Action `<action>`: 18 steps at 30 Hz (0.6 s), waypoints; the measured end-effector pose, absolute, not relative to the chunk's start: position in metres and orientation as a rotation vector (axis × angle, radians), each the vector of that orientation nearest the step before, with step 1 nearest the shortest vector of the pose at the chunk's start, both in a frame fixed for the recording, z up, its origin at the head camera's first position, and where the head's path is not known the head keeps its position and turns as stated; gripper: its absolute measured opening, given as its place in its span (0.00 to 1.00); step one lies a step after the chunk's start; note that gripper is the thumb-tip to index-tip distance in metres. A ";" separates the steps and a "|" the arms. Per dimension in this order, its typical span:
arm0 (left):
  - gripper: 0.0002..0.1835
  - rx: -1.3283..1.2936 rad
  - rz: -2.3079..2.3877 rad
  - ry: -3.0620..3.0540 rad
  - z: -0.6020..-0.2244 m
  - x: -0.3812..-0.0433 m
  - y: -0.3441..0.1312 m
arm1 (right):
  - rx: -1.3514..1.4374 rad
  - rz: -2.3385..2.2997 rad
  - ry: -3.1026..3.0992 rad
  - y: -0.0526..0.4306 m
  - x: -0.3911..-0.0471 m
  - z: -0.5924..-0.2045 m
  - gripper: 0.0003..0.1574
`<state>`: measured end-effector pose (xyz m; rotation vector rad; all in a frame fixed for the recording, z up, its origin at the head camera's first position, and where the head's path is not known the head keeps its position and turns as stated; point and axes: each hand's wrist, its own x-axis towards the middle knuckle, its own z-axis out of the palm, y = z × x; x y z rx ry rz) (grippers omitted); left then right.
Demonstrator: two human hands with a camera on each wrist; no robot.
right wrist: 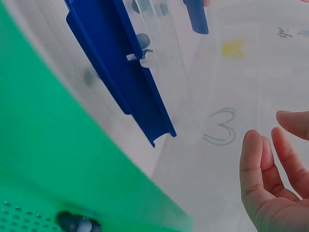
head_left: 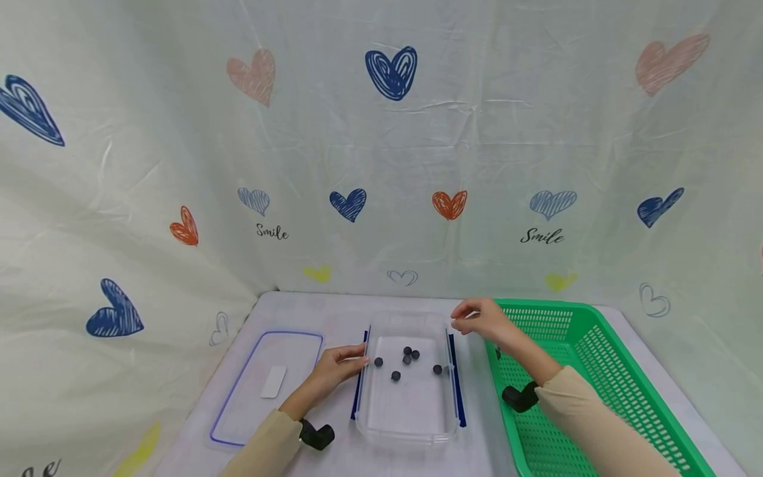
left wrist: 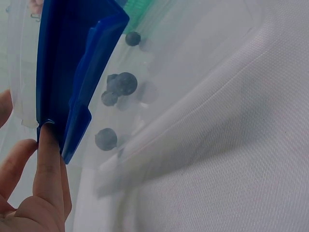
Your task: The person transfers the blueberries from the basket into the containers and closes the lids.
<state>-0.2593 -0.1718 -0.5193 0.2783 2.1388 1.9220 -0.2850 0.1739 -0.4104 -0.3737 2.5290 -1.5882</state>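
A clear plastic container (head_left: 407, 424) with blue side latches (head_left: 457, 391) stands in the middle of the table, its top uncovered. Several small dark round berries (head_left: 396, 376), like blueberries, lie inside. At its left wall, my left hand (head_left: 336, 368) holds the rim, a finger against the blue latch (left wrist: 79, 72) there. Over the far right corner hovers my right hand (head_left: 485, 321), thumb and bent fingers apart, nothing visible between them. In the right wrist view, this hand (right wrist: 275, 179) is clear of the container.
Right of the container is a green perforated basket (head_left: 640, 387), with dark berries (right wrist: 77, 222) near its wall. A clear lid with a blue-edged rim (head_left: 235, 387) lies on the left, a white rectangular piece (head_left: 274, 382) within its outline. Behind hangs a heart-print curtain (head_left: 381, 146).
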 end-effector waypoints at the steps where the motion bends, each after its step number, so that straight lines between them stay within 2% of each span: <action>1: 0.33 0.279 1.921 2.137 -0.519 -0.259 -0.172 | -0.360 -1.590 2.533 0.176 -0.285 -0.410 0.07; 18: 0.32 0.284 1.922 2.120 -0.519 -0.259 -0.172 | -0.280 -1.609 2.598 0.206 -0.284 -0.413 0.09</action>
